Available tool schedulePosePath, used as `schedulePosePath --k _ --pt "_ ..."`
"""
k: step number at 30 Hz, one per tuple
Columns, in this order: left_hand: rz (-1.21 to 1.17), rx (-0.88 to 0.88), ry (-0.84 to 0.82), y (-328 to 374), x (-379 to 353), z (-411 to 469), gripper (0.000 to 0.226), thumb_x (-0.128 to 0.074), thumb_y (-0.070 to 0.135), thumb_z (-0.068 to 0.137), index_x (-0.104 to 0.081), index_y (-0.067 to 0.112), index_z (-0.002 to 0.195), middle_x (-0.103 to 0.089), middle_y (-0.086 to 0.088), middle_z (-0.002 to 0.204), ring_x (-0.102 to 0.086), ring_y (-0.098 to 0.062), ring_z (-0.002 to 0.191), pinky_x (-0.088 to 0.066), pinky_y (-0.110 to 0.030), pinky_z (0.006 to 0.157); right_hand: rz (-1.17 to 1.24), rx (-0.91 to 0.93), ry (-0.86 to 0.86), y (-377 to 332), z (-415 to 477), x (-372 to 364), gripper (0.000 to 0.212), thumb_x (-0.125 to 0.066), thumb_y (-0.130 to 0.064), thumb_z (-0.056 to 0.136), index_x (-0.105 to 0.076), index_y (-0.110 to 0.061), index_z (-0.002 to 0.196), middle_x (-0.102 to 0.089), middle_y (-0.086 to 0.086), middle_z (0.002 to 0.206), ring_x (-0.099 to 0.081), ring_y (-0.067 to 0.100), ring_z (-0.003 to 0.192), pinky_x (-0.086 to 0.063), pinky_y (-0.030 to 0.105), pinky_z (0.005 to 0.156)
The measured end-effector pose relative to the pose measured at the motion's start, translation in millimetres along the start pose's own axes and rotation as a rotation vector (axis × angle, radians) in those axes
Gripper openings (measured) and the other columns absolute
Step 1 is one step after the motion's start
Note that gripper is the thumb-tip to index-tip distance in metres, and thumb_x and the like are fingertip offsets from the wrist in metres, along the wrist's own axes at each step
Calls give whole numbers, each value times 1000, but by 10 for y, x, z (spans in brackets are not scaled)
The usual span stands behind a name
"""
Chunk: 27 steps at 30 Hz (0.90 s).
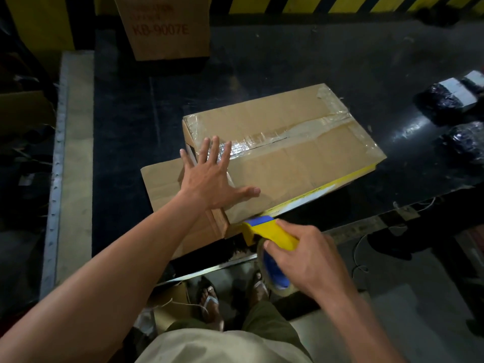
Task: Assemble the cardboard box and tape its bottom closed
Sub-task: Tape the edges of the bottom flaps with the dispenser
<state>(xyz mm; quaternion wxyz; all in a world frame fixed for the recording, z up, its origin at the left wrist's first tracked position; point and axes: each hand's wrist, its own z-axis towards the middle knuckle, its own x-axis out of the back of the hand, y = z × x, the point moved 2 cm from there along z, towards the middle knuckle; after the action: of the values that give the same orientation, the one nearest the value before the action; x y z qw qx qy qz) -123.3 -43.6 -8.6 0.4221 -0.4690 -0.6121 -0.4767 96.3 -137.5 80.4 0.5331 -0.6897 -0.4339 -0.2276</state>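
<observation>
A brown cardboard box [301,153] lies on the dark table with its flaps folded shut on top and clear tape running along the middle seam. My left hand [209,174] presses flat on the near left end of the box, fingers straight and spread. A loose flap [159,187] sticks out flat to the left under my wrist. My right hand [306,258] grips a yellow and blue tape dispenser [272,234], its head touching the box's near edge at the corner. The tape roll hangs below my fingers.
A second brown box [167,30] with red print stands at the back of the black table [288,61]. Two black wrapped parcels [450,98] lie at the right. A pale ledge [76,142] runs along the left. My sandalled feet [209,302] are below the table's edge.
</observation>
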Motion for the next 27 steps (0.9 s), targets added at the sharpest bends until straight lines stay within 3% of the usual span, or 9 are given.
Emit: schedulePosePath --k 2,5,10,15,17,19,23,27 --pt "9 -7 -12 -58 36 31 137 -14 110 56 14 26 161 20 -6 169 22 -24 155 6 -73 117 13 44 67 13 44 155 39 -71 -48 77 -64 -40 115 -75 -1 93 -68 21 91 -53 31 71" --pt "46 -28 -26 -145 80 67 138 -11 110 55 15 26 161 20 -7 169 21 -25 155 5 -72 118 71 62 128 56 87 331 33 -75 -42 79 -65 -41 111 -74 -6 91 -64 12 84 -48 25 69" --pt "82 -47 -37 -182 160 75 135 -7 108 57 14 24 161 19 -9 169 20 -28 155 4 -71 119 58 84 238 139 201 510 62 -74 -51 78 -59 -33 135 -72 -4 116 -64 13 101 -42 19 74" --pt "94 9 -31 42 280 193 121 -8 100 71 0 22 163 10 -12 170 15 -36 155 7 -71 118 79 166 318 207 464 795 64 -70 -63 77 -62 -20 124 -71 10 105 -64 24 94 -53 36 78" --pt "69 5 0 270 344 336 108 -8 91 81 -7 19 162 6 -12 171 11 -36 156 3 -69 120 66 153 323 350 664 912 65 -53 -63 88 -53 -23 139 -68 7 119 -61 20 108 -48 30 86" --pt "24 -37 35 593 402 536 98 -11 83 88 -12 19 162 0 -10 171 6 -34 157 -3 -67 121 70 150 323 531 890 1055 58 -42 -49 93 -45 -25 146 -64 6 126 -56 18 115 -45 30 92" --pt "-23 -128 70 1394 407 1022 81 -18 71 98 -16 20 162 -8 -8 171 -1 -31 157 -9 -63 123 31 138 365 889 1290 1458 55 -46 -27 96 -38 -25 150 -59 9 122 -55 24 114 -46 36 95" --pt "-42 -189 48 2171 287 1524 75 -23 64 102 -17 19 162 -7 -9 171 0 -31 157 -7 -64 122 24 88 429 1318 1682 1880 59 -51 -32 95 -35 -26 152 -57 12 108 -55 31 108 -47 39 89"
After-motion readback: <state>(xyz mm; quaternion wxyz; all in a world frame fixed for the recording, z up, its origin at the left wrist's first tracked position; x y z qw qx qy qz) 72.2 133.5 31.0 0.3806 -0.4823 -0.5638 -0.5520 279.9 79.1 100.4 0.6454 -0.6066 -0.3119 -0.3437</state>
